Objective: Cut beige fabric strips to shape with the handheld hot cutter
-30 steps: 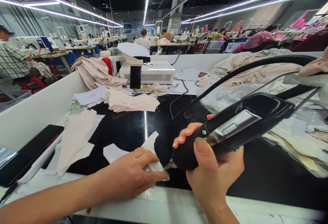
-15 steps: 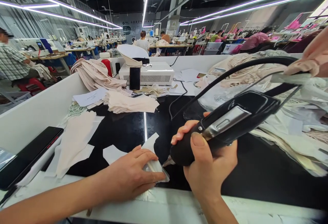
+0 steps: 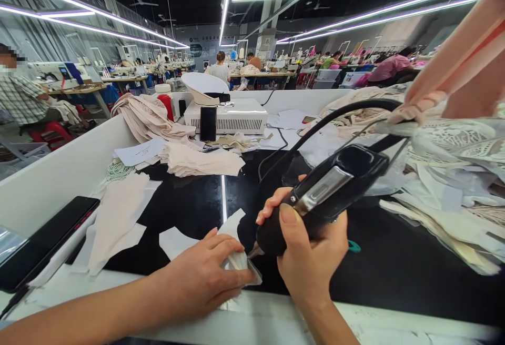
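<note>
My right hand (image 3: pixel 307 255) is wrapped round a black hand-held cutting tool (image 3: pixel 323 198) with a silver panel and a thick black cable. Its metal tip touches a small pale fabric piece (image 3: pixel 232 240) lying on the black tabletop (image 3: pixel 197 203). My left hand (image 3: pixel 201 274) lies flat on that fabric piece with its fingers pressed down, right beside the tool tip.
A black phone (image 3: pixel 43 242) rests on the white wall at the left. Beige fabric pieces (image 3: pixel 118 213), a folded stack (image 3: pixel 201 161) and a white machine (image 3: pixel 226 113) stand further back. Lace and white cloth pile up at right (image 3: pixel 445 176). Other workers sit at sewing tables behind.
The tool in my right hand has swung lower and leftward, bringing its tip onto the fabric piece. My left hand has stayed on the fabric.
</note>
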A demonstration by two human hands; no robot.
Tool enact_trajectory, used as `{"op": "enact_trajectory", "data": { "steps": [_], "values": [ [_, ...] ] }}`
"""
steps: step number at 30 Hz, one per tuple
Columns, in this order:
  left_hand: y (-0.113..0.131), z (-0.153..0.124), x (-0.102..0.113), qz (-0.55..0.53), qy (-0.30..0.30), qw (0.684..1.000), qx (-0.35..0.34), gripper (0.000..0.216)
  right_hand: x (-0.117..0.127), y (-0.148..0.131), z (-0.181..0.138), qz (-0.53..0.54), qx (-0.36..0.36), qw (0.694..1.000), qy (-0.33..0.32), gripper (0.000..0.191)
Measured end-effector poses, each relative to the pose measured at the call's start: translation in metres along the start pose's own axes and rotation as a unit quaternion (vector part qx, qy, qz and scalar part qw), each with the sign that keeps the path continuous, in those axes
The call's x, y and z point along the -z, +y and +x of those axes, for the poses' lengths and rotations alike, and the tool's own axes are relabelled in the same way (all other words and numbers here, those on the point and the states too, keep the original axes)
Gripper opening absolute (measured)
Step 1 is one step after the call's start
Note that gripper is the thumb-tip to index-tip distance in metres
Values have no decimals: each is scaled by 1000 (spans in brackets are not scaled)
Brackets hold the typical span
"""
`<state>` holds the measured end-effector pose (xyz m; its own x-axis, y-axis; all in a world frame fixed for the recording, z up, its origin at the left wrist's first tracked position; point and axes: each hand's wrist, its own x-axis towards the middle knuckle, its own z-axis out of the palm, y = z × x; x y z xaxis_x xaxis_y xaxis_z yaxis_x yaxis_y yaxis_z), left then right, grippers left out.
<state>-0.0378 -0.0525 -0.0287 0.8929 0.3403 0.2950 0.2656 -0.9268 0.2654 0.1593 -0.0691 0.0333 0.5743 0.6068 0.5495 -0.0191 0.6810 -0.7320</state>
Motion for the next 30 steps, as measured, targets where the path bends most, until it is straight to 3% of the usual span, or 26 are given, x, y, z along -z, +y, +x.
{"op": "enact_trajectory", "data": {
  "steps": [6, 11, 19, 24, 30],
  "values": [
    [8, 0, 2, -3, 21, 1000, -8, 38, 14, 0, -3, -4, 0, 999, -38, 29],
    [-9, 7, 12, -4, 47, 998, -40, 24, 17, 1, -5, -12, 8, 999, -37, 29],
    [-34, 10, 11, -6, 30, 997, -72, 25, 8, -1, -6, -14, 3, 1000, -6, 38],
    [-36, 9, 11, -5, 41, 996, -80, 27, 8, -3, -6, -16, 11, 1000, -7, 35],
    [-33, 10, 16, 47, 3, 996, -78, 30, 7, -4, -4, -12, 15, 1000, -8, 34]
  ]
}}
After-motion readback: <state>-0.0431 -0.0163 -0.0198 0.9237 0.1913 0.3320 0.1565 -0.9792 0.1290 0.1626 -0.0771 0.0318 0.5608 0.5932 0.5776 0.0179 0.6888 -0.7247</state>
